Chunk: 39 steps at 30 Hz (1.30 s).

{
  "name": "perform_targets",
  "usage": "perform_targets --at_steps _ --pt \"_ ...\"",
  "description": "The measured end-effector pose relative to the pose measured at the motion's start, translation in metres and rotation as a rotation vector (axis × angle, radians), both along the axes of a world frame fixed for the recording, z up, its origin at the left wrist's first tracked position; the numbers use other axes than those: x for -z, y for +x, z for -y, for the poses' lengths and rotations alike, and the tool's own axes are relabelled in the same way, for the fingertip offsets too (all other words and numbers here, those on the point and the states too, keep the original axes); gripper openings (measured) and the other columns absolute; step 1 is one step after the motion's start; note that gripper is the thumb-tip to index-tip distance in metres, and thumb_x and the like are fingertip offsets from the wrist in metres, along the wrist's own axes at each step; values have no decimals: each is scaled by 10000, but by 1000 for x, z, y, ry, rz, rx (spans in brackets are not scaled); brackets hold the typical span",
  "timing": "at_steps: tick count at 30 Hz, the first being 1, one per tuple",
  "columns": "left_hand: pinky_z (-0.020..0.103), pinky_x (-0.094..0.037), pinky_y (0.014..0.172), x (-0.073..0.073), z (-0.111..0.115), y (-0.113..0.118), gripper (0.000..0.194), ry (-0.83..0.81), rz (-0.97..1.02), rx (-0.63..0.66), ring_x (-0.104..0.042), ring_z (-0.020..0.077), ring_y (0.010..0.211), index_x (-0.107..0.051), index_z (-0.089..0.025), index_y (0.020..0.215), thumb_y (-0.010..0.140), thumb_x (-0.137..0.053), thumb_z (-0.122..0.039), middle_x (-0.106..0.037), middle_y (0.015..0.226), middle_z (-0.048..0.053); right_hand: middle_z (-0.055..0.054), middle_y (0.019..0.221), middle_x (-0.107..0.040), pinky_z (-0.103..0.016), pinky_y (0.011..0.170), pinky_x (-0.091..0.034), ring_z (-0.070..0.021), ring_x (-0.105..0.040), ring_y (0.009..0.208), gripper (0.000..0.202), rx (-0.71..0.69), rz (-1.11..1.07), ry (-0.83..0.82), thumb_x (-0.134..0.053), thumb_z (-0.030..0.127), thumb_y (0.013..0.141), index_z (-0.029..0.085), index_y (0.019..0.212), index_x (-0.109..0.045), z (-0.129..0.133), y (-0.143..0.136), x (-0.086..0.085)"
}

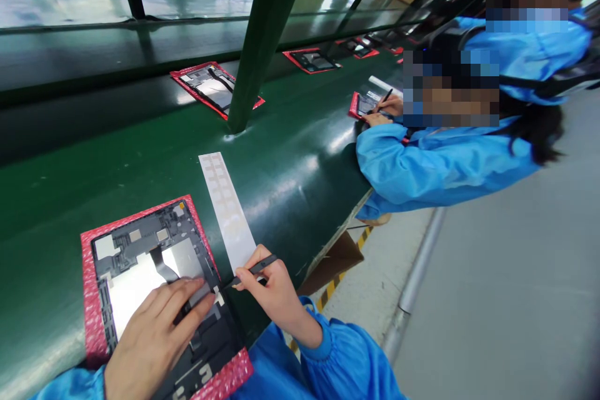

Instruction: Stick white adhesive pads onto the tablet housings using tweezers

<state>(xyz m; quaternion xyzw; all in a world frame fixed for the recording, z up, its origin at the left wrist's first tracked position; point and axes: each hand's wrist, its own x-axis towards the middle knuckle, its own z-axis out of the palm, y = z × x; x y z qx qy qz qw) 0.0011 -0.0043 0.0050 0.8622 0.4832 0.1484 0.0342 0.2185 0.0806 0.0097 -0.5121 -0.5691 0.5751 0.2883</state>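
An opened tablet-like device (135, 278) lies on a pink bubble-wrap sheet (91, 319) at the lower left, its inner parts showing. My left hand (162, 331) rests over its middle, fingers spread, with nothing held. A dark pen-like tool (263, 264) is pinched between the thumb and fingers of my right hand (276, 290), its tip pointing at the device's right edge near a small pale piece. Beside the device, a white strip with rows of pale stickers (226, 206) runs up from my right hand.
Green bench (154, 162) with a slanted green post (269, 31) ahead. Similar devices on pink wrap lie farther back, one left of the post (213, 87). At right, a person in blue (435, 169) works on another device. A cardboard box (332, 262) is below the bench edge.
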Motion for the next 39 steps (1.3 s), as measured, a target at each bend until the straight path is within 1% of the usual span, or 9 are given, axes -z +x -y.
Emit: perform_targets --at_steps 8,15,21,24,27,30,33,36,39 --pt "361 -365 922 -2 -1 3 533 0 -151 34 -501 233 1136 -487 -319 1353 898 -335 -86 -602 1250 25 26 636 -658 -239 531 -537 -173 -721 605 181 -11 7 23 -641 271 848 218 714 -531 1 0 1" --pt "333 -366 882 -7 -5 6 491 -5 -63 -8 -516 209 1073 -574 -333 1252 875 -363 -99 -627 1182 11 13 629 -637 -257 536 -507 -172 -695 589 196 -6 93 158 -592 307 880 223 711 -538 6 0 3" --pt "346 -355 896 -8 -4 8 540 -22 -90 -35 -512 208 1075 -567 -343 1262 853 -359 -59 -612 1207 10 27 576 -650 -273 545 -552 -177 -689 543 301 225 -175 17 -600 502 880 240 797 -477 7 0 14" --pt "368 -362 892 -6 -3 6 550 -18 -185 -30 -508 224 1087 -473 -327 1364 874 -395 -88 -592 1248 26 31 588 -646 -256 537 -543 -156 -671 532 313 244 -245 29 -613 527 868 227 849 -527 6 0 16" --pt "370 -377 880 -5 -3 5 524 18 -182 -43 -522 222 1076 -471 -320 1368 901 -379 -100 -602 1220 42 18 583 -643 -249 523 -534 -145 -653 521 338 208 -260 92 -544 524 915 196 956 -617 6 2 18" --pt "334 -396 865 -2 -2 6 498 39 -73 21 -542 193 1057 -541 -324 1301 930 -305 -90 -615 1178 42 -3 626 -691 -250 540 -543 -144 -660 543 307 151 -252 242 -458 433 982 197 1038 -645 9 4 16" --pt "320 -415 850 2 -1 6 459 4 -37 73 -552 184 1060 -544 -312 1293 960 -292 -122 -617 1176 38 -39 869 -752 -295 714 -567 -163 -704 744 263 -2 -127 369 -412 280 1007 235 1182 -603 14 2 5" --pt "334 -432 832 6 -1 5 342 19 -25 -5 -581 197 1010 -563 -219 1264 971 -387 -218 -632 1147 63 -59 1092 -695 -336 874 -525 -194 -656 980 351 -214 79 384 -481 144 935 255 1251 -585 18 -7 -8" --pt "348 -437 811 9 -2 5 304 53 2 -50 -597 205 957 -594 -154 1189 956 -464 -300 -648 1108 76 -62 1138 -648 -343 924 -498 -200 -601 1044 541 -308 172 371 -532 34 814 242 1313 -538 19 -19 -12"
